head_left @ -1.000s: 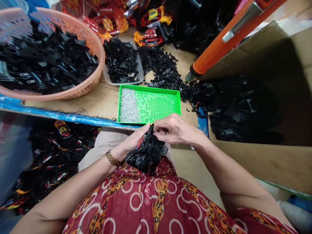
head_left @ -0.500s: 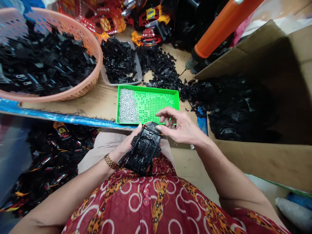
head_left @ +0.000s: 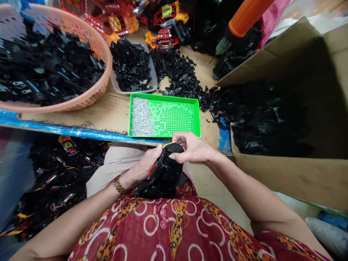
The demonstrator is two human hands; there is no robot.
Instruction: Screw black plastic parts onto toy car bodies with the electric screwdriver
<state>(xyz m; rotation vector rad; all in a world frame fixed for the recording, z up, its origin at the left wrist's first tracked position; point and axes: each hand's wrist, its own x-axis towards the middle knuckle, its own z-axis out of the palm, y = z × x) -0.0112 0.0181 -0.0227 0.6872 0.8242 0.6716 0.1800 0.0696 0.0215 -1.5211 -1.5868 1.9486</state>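
Note:
A black plastic toy car (head_left: 165, 177) with an orange-yellow edge at its far end lies tilted in my lap. My left hand (head_left: 145, 163) is wrapped round its left side, the thumb near the far end. My right hand (head_left: 191, 148) grips that far end, its thumb pressed on the black surface and its fingers curled behind the edge. Whether a small part sits under those fingertips is hidden. Just beyond my hands, a green perforated tray (head_left: 196, 116) holds a heap of small silver screws (head_left: 141, 117) at its left end.
A pink basket (head_left: 108, 65) and a clear plastic tub (head_left: 154, 74) hold black parts; more black parts (head_left: 182, 74) lie loose. An orange power screwdriver (head_left: 241, 23) hangs at upper right. A cardboard box (head_left: 293, 174) stands right. Toy cars (head_left: 67, 143) are piled below the table, left.
The toy car has been turned in my left hand, showing a smoother black face. My right hand has come down from above it and closed on its far end.

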